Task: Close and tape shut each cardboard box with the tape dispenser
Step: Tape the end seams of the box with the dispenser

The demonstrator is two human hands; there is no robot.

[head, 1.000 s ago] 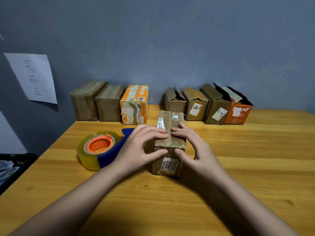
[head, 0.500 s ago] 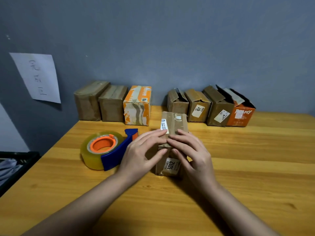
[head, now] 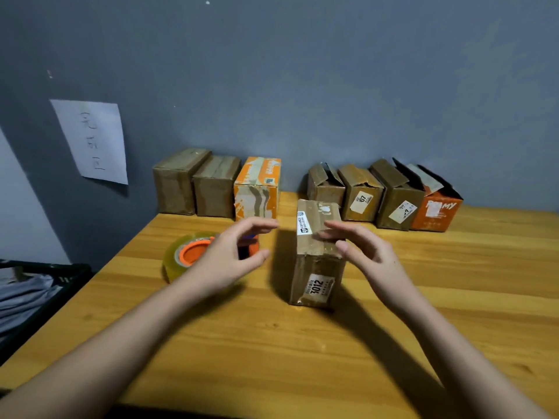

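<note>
Glossy taped cardboard box (head: 317,237) between two open, loosely curved hands.

Worn cardboard box (head: 317,237), glossy tape roll (head: 178,261), varnished wooden table (head: 302,343)

Tape dispenser (head: 193,255) left of box (head: 317,252).

Both forearms are bare, with no sleeves showing. The left hand (head: 225,261) and right hand (head: 367,255) wear no gloves, rings or watch.
</note>
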